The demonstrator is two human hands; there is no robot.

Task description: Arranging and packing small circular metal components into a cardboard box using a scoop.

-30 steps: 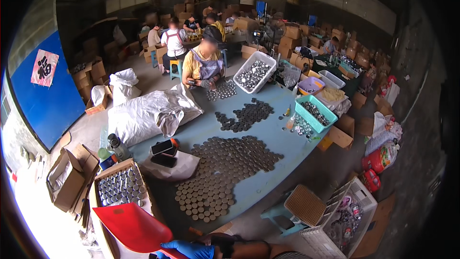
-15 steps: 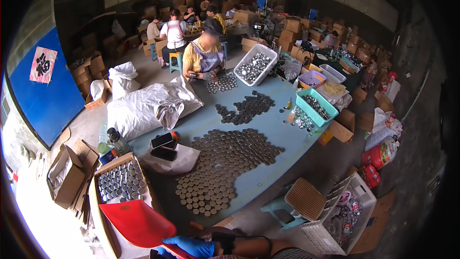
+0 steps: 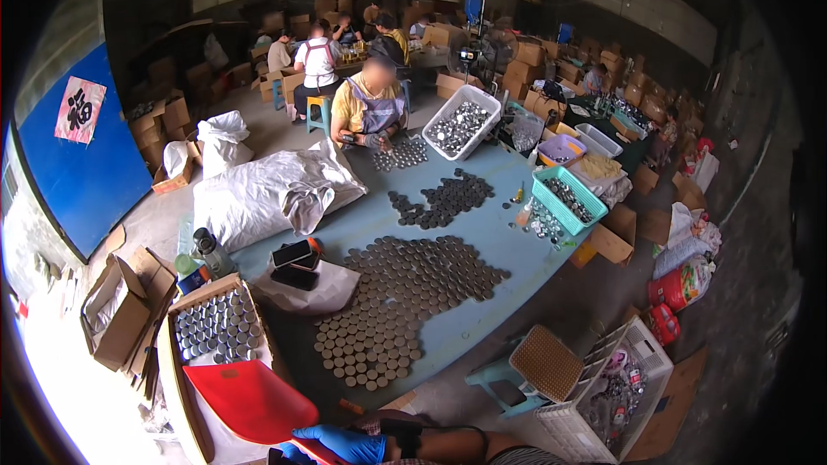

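My right hand (image 3: 340, 443), in a blue glove, lies at the bottom edge of the view and grips the rim of a red plastic chair (image 3: 245, 400). A dark strap sits on its wrist. A small patch of blue glove at the lower edge is my left hand (image 3: 282, 455); its fingers are hidden. Beyond the chair, a blue table (image 3: 482, 232) carries a wide patch of round brown metal lids (image 3: 405, 293) laid flat side by side. A cardboard box (image 3: 215, 327) of shiny round tins stands left of the chair.
A second patch of dark lids (image 3: 444, 198) lies farther along the table. A person in a yellow shirt (image 3: 369, 108) sits at its far end beside a white crate (image 3: 461, 125). A green basket (image 3: 568, 198), white sacks (image 3: 267, 194), a stool (image 3: 530, 370) and stacked cartons surround it.
The view has tilted slightly, so the table and chair sit a little differently in the picture. My gloved right hand stays at the red chair's edge.
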